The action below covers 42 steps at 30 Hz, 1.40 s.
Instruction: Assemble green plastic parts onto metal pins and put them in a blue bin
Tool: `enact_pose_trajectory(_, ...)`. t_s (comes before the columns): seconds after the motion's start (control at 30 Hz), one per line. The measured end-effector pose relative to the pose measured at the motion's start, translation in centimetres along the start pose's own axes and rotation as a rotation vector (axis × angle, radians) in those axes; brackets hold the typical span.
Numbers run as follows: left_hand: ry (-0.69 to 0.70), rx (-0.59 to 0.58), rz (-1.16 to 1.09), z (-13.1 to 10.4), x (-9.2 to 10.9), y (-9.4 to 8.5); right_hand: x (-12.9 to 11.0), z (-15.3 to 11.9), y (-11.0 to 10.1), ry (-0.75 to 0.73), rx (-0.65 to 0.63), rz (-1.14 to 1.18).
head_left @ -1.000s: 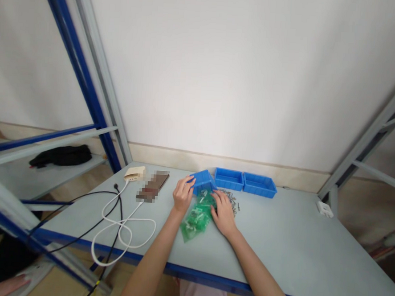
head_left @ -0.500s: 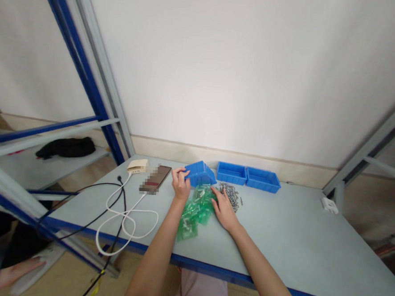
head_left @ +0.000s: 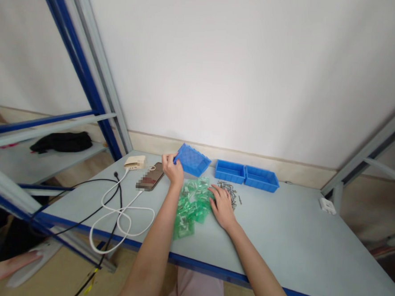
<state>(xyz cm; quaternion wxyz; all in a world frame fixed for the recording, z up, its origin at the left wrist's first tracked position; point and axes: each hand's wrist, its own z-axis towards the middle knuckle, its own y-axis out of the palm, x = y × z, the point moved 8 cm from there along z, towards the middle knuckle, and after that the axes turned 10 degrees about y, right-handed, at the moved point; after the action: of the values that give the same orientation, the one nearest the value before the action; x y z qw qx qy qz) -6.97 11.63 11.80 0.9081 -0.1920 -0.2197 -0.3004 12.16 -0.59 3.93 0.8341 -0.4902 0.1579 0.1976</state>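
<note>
My left hand (head_left: 173, 169) grips the left edge of a blue plastic bin (head_left: 192, 160), which is lifted and tilted at the back of the table. Below it lies a heap of small green see-through bags (head_left: 190, 205) with small parts showing inside. My right hand (head_left: 222, 206) rests with its fingers spread between the green bags and a pile of metal screws (head_left: 230, 191). The palm hides part of that pile. One loose screw (head_left: 240, 199) lies to the right of it.
Two blue bins (head_left: 230, 171) stand side by side against the wall. To the left are a phone (head_left: 152, 177), a beige box (head_left: 135, 162), and a looped white cable (head_left: 124, 214) with black cords. A white adapter (head_left: 328, 205) sits far right. Another person's arm (head_left: 16, 264) shows lower left.
The blue bin in my left hand has gone up and to the left, tipping further so its broad face shows. The green bags lie more spread out; my right hand has barely moved.
</note>
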Motion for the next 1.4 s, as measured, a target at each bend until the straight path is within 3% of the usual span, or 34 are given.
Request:
enact_pose_trajectory(0.13,-0.143,-0.184,0.152,0.7,-2.5,2.5,-0.2,0.0,-0.1,-0.012,-0.008,0.000)
enact_pose_trajectory(0.37,-0.248,-0.676,0.266,0.1,-5.7,8.1,-0.7,0.0,-0.2,-0.020,-0.033,-0.004)
enact_pose_trajectory(0.6,-0.193,-0.759,0.200,-1.6,-5.2,11.0,-0.6,0.1,0.1,-0.014,-0.054,-0.008)
enact_pose_trajectory(0.8,-0.168,-0.790,0.136,-2.7,-4.7,11.3,-0.3,0.0,0.0,-0.003,-0.048,0.028)
enact_pose_trajectory(0.9,-0.145,-0.789,0.119,-2.4,-4.7,10.1,-0.2,0.0,-0.3,0.002,-0.033,0.041)
enact_pose_trajectory(0.97,-0.099,-0.759,0.085,-1.7,-4.2,8.4,-0.2,0.0,-0.7,0.003,-0.031,0.054)
enact_pose_trajectory(1.03,-0.013,-0.732,-0.020,-1.3,-2.7,5.8,-0.4,0.0,-1.0,-0.009,-0.043,0.078)
enact_pose_trajectory(1.1,0.112,-0.782,-0.178,-2.1,-0.3,2.4,-0.9,-0.1,-1.3,-0.036,-0.079,0.114)
enact_pose_trajectory(1.2,0.361,-1.018,-0.352,-6.9,3.6,-3.1,-1.9,-0.4,-1.4,-0.085,-0.157,0.168)
enact_pose_trajectory(1.27,0.440,-1.172,-0.282,-11.2,4.2,-5.9,-2.5,-0.6,-1.3,-0.109,-0.206,0.180)
enact_pose_trajectory(1.33,0.478,-1.277,-0.180,-14.7,3.8,-7.3,-2.9,-0.9,-1.2,-0.123,-0.236,0.169)
enact_pose_trajectory(1.4,0.472,-1.299,-0.130,-16.2,3.1,-7.2,-2.7,-0.9,-1.2,-0.121,-0.236,0.148)
